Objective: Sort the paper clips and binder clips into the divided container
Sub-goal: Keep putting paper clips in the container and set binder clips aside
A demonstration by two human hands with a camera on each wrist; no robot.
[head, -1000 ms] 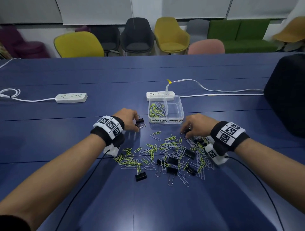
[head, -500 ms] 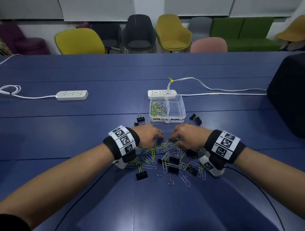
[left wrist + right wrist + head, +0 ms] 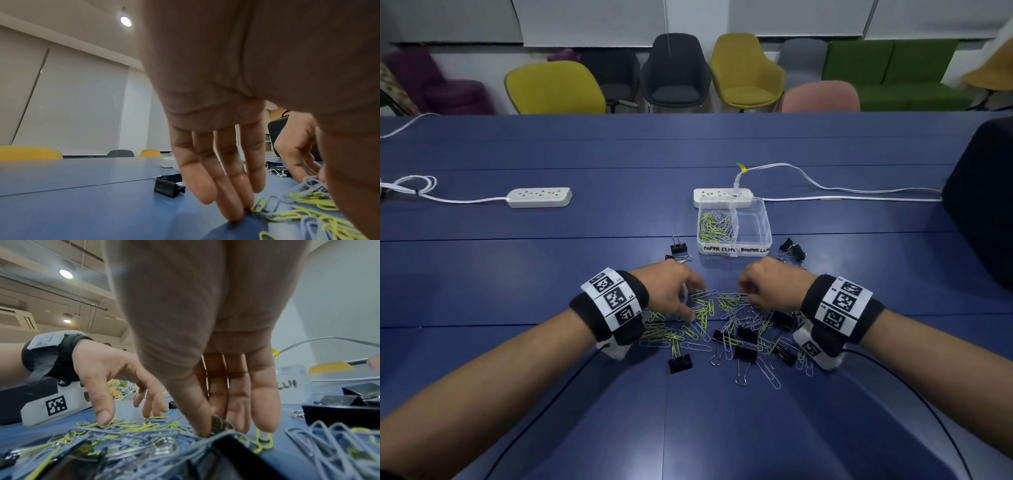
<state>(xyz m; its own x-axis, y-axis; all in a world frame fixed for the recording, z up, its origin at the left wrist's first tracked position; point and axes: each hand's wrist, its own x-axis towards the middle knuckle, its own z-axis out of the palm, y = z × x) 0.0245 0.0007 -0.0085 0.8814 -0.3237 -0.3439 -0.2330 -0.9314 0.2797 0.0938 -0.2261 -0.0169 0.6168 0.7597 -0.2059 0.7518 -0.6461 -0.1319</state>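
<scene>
Now your left hand [image 3: 671, 289] has its fingers [image 3: 224, 191] straight and spread, tips down on the blue table [image 3: 551, 281] at the left fringe of the loose pile of paper clips [image 3: 709, 315], touching a yellow-green one and gripping nothing. Your right hand [image 3: 770, 289] reaches down into the same pile from the other side; in the right wrist view its thumb and fingertips [image 3: 200, 421] close on a small bunch of grey clips [image 3: 221, 422], the remaining fingers hanging straight beside them. Between and behind your wrists, toward the near edge of the table, grey and yellow-green paper clips lie tangled with several black binder clips [image 3: 746, 342]; one binder clip [image 3: 680, 363] sits apart at the pile's near-left fringe. Farther out, toward the middle of the table, stands the clear divided container [image 3: 765, 233], labelled by hand on its front wall. Its left compartment holds a heap of paper clips, its right compartment holds nothing you can see. A single binder clip [image 3: 678, 249] lies just beside the container's left front corner, and a pair of binder clips [image 3: 792, 250] lies just off its right front corner. A white power strip [image 3: 722, 197] touches the container's far wall, and a second power strip [image 3: 539, 197] lies well off toward the table's left edge.
</scene>
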